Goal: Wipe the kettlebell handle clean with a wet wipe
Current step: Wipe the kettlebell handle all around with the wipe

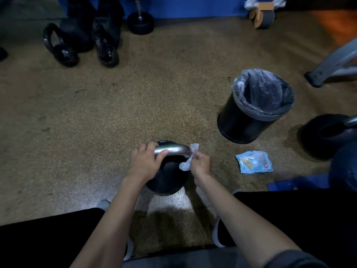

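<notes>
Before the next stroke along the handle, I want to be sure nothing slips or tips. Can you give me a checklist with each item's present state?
1. Kettlebell steadied: left hand grips the handle. Ok.
2. Wipe held: right hand pinches the wet wipe. Ok.
3. Wipe on metal: it wraps the handle's right bend. Ok.
4. Path along the handle free: the left hand covers the left part. Not ok.
5. Place for the used wipe: lined bin stands open to the right. Ok.
6. Wipe wet enough: cannot tell.
</notes>
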### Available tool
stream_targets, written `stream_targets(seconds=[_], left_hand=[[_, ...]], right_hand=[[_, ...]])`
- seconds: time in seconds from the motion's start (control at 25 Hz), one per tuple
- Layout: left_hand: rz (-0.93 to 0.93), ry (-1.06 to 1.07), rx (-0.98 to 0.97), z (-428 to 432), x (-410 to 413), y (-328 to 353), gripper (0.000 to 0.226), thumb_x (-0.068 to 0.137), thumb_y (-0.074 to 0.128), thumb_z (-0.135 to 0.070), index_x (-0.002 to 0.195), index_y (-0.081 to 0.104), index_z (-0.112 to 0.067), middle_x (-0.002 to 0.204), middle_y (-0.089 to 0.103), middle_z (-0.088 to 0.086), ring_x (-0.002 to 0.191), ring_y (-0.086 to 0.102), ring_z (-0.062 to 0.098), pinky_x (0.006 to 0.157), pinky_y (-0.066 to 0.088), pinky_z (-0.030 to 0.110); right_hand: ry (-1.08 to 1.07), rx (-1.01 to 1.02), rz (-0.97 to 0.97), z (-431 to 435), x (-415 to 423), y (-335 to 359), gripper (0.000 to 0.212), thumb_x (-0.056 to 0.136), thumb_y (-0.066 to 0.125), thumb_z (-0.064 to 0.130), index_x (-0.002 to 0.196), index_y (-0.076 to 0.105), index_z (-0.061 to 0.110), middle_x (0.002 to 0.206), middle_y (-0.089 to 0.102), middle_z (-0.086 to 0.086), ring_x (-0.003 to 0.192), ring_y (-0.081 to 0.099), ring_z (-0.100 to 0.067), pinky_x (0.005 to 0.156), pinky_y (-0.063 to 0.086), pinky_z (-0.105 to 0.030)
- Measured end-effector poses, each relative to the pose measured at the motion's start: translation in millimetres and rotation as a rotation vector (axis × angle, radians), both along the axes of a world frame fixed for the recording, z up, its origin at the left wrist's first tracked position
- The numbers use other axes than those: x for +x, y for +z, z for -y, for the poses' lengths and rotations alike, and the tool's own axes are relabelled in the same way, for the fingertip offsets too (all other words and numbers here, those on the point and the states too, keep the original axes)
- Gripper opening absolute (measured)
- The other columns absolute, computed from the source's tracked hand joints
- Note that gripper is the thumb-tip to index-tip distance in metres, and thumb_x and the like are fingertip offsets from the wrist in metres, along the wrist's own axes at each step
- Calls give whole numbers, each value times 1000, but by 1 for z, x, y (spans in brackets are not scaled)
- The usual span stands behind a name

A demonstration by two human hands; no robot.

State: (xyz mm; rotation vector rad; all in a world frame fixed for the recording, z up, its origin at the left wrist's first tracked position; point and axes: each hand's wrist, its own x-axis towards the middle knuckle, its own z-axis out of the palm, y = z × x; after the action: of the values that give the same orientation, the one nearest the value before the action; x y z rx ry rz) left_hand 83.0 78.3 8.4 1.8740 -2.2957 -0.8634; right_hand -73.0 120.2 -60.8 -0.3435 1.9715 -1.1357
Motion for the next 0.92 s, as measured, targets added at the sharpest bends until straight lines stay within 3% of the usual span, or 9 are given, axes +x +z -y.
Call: stream_targets(seconds=[0.2,0.36,0.44,0.72,0.92], left_hand=[[1,6,5,0,0,-2,48,93,40,-52,129,45,-21,126,49,13,117,43,34,105,31,42],[-4,5,1,0,0,-2,47,93,40,-51,129,46,-21,126,49,13,117,42,33,104,31,42],[-2,6,-22,-1,0,-1,47,93,41,-51,127,47,-20,125,49,13,116,43,33,104,32,41],[6,-2,-28,2,1,-8,47,92,39,-54,125,47,-21,124,50,12,116,44,32,104,31,41],[-1,14,-24,0,0,-7,48,92,39,-53,128,46,-22,126,48,11,116,43,32,105,30,40]], right_hand=[[48,36,10,-7,-3,2,31,95,43,4,120,60,4,119,61,-8,97,52,-9,84,39,-16],[61,9,9,-2,-6,2,29,94,44,3,115,64,6,112,61,-1,93,54,-10,82,42,-21],[73,2,-24,-7,-3,1,33,93,43,2,119,63,9,110,59,-3,98,53,-11,85,42,-22],[118,21,13,-6,-3,2,39,94,41,1,129,54,11,131,55,-3,120,51,-16,95,37,-19],[138,40,13,-2,-9,-1,34,93,41,3,120,61,9,116,62,-3,100,58,-15,89,46,-25]])
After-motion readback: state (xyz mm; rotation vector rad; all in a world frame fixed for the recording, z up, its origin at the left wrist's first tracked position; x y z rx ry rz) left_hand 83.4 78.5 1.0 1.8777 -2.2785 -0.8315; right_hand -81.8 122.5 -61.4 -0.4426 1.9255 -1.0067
